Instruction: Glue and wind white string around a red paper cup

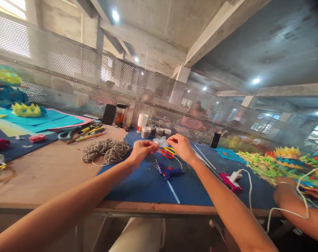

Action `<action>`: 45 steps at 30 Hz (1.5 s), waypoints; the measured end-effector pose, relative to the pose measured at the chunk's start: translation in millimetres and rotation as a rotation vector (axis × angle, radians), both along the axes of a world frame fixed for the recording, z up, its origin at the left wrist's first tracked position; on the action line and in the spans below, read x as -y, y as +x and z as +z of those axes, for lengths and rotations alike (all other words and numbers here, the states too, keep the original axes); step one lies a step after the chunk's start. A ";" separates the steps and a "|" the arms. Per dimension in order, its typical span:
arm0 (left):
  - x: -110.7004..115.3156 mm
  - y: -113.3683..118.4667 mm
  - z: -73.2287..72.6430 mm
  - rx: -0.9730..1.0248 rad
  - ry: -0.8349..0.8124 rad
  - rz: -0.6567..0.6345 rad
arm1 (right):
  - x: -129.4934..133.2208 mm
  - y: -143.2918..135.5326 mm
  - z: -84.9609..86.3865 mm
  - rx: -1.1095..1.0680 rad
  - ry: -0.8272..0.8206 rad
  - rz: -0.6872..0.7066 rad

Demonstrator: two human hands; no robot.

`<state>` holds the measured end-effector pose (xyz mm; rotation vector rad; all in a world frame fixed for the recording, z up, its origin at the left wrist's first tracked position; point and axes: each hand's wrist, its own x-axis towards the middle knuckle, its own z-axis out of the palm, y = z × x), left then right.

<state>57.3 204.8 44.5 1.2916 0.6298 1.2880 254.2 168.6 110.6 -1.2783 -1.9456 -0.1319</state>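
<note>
My left hand (pixel 145 149) and my right hand (pixel 182 147) are raised over the blue mat (pixel 138 185), each in a pinch. A short, thin strand (pixel 163 142) runs between their fingertips; its material is too small to make out. Just beneath it lie scissors (pixel 169 152) with red and yellow handles. Nearer to me rests a blue glue gun (pixel 165 170), a clear glue stick (pixel 173 192) poking out of its back. Left of my left hand is a loose heap of grey-brown cord (pixel 106 151).
Paint pots (pixel 159 131) and a white cup (pixel 142 122) line the back. Pliers and other tools (pixel 88 133) lie left. A pink power strip (pixel 231 182) with a white cable sits right, near another person's arm (pixel 287 199) and colourful cut pieces (pixel 264 164).
</note>
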 end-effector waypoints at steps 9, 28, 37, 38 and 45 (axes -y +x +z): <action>2.0 0.0 0.5 0.007 0.033 -0.022 | 1.6 -6.6 0.9 -0.010 0.058 0.018; 3.1 0.5 1.8 0.018 0.065 -0.058 | 4.0 -14.3 3.8 -0.029 0.141 0.075; 5.1 -0.7 4.1 0.006 0.067 -0.039 | 0.7 -11.5 1.5 -0.013 0.128 0.068; 4.7 -0.9 3.9 0.004 0.064 -0.032 | 0.0 -10.7 1.9 -0.004 0.120 0.072; 1.5 -1.5 2.4 -0.007 0.050 -0.001 | 0.7 -4.8 3.9 0.122 0.095 0.059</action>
